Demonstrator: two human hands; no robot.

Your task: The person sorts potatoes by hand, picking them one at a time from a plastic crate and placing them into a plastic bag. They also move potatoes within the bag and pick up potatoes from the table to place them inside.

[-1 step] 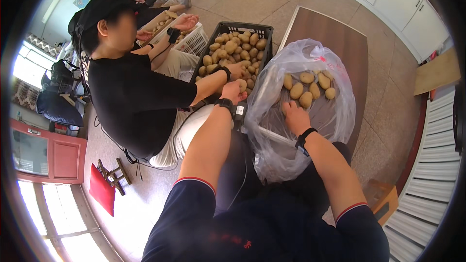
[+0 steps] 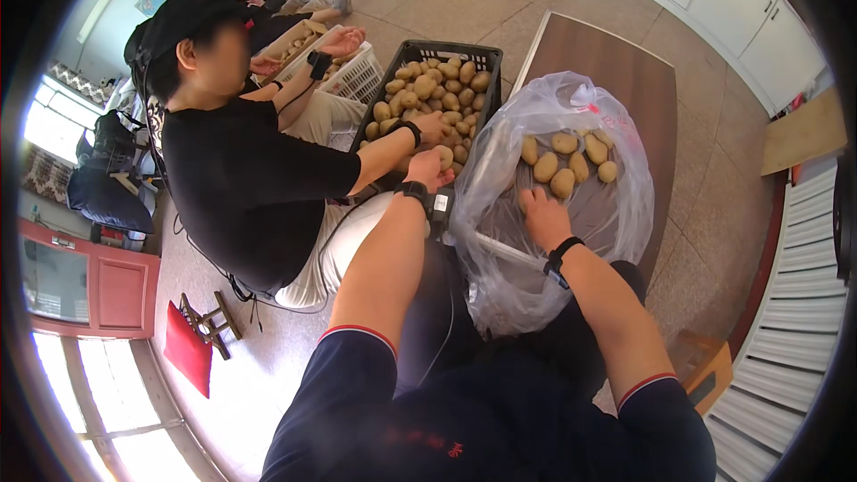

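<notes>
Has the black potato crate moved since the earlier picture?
No; the black crate stands in the same place left of the brown table, with no visible shift either way.

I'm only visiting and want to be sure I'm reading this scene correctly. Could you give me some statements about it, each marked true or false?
1. The right hand reaches into the clear plastic bag. True.
2. The left hand holds a potato beside the black crate. True.
3. The black crate is empty. False: it is heaped with potatoes.
4. The clear plastic bag is tied shut. False: it is spread open, mostly over a brown tabletop.
5. Everyone nearby is bareheaded. False: the co-worker wears a black cap.
</notes>
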